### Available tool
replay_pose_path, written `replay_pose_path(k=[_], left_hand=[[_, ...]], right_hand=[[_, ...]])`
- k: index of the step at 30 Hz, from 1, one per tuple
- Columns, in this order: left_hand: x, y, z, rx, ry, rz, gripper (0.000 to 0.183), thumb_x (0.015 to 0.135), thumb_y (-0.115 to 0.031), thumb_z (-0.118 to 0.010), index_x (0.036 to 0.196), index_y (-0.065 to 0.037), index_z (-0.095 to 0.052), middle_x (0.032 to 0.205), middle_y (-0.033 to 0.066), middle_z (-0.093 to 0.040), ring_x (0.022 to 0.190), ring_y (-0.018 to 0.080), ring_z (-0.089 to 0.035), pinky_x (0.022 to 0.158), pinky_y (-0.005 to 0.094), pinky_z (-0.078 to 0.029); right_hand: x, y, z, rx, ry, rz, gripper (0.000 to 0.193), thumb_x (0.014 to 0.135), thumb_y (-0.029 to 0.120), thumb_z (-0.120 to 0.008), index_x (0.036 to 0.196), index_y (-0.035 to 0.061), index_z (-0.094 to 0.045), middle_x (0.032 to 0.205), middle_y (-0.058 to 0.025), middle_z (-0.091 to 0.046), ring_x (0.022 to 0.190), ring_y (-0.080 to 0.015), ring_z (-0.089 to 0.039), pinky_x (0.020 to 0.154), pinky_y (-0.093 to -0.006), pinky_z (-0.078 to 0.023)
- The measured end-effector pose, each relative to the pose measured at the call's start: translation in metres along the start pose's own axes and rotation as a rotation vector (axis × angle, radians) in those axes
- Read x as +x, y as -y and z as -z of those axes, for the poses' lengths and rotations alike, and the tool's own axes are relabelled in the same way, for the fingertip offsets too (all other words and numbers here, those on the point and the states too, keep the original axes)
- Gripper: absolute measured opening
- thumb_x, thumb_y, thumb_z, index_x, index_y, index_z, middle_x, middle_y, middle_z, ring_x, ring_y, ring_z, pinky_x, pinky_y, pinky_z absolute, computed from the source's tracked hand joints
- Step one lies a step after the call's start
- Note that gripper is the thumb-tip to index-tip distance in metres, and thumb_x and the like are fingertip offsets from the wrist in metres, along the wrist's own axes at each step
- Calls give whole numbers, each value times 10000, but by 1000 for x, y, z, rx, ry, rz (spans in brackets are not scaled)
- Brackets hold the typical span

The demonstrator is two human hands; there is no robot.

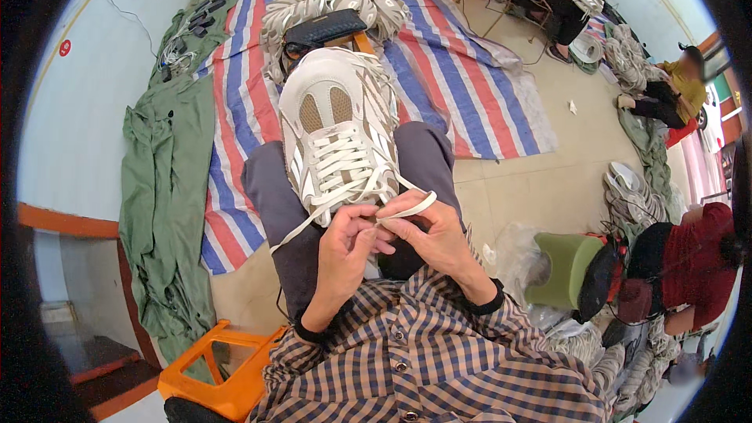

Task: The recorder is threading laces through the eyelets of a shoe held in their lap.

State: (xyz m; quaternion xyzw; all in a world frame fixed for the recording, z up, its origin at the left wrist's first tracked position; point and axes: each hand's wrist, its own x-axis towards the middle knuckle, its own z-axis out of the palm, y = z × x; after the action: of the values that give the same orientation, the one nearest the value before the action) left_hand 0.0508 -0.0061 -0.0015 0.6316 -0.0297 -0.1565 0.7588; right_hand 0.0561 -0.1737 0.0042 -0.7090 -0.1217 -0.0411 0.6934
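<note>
A beige and white sneaker (333, 110) rests between my knees, its toe pointing away from me. Flat cream shoelaces (341, 160) criss-cross its tongue. My right hand (431, 233) pinches one lace, and a loop (419, 205) of it passes over the fingers. Close against it, my left hand (347, 243) has its fingers bent inward, the fingertips meeting those of the right. What the left fingers grip is too small to make out. Another lace end (294, 236) hangs loose to the left of the shoe, over my thigh.
Behind the sneaker lie a dark woven pouch (329, 29) and piled shoes (294, 9) on a striped sheet (470, 86). An orange stool (223, 352) stands at lower left, a green stool (560, 266) at right. Other people sit on the right among shoe bundles (627, 188).
</note>
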Motion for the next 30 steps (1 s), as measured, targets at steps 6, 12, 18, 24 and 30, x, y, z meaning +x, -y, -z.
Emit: replay_pose_path(k=[6,12,18,24,30], left_hand=[[-3,-6,-4,17,16,7,291,966,-10,-456,1255,23,-450,922,117,-654,800,177,-679,729,268,-531],[-3,-8,-6,67,12,-12,296,960,-10,-455,1256,4,-463,925,107,-652,799,166,-675,733,268,-518],[-2,-6,-4,110,20,-31,342,953,-27,-484,1287,15,-424,952,141,-649,791,192,-660,749,291,-534],[-3,-2,-3,60,9,-16,358,960,-48,-498,1303,14,-418,964,139,-650,797,182,-653,759,290,-535],[-1,-4,-3,83,1,-16,392,958,-60,-514,1325,17,-399,964,136,-650,802,178,-651,758,289,-538]], right_hand=[[-3,-4,-1,27,3,-59,136,832,33,-697,966,9,-689,902,-91,-664,834,-190,-642,735,-298,-498],[0,2,1,-184,34,29,117,850,42,-683,961,5,-682,892,-71,-677,813,-151,-647,726,-277,-502],[17,-2,12,107,-241,-110,90,878,36,-663,957,-6,-667,899,-37,-676,811,-79,-607,722,-222,-486],[30,-3,15,113,-312,5,101,888,32,-660,974,-21,-657,926,-50,-688,836,-93,-622,750,-234,-495],[26,-7,15,17,-305,15,104,893,38,-658,973,-28,-653,946,-63,-691,868,-96,-629,775,-237,-497]])
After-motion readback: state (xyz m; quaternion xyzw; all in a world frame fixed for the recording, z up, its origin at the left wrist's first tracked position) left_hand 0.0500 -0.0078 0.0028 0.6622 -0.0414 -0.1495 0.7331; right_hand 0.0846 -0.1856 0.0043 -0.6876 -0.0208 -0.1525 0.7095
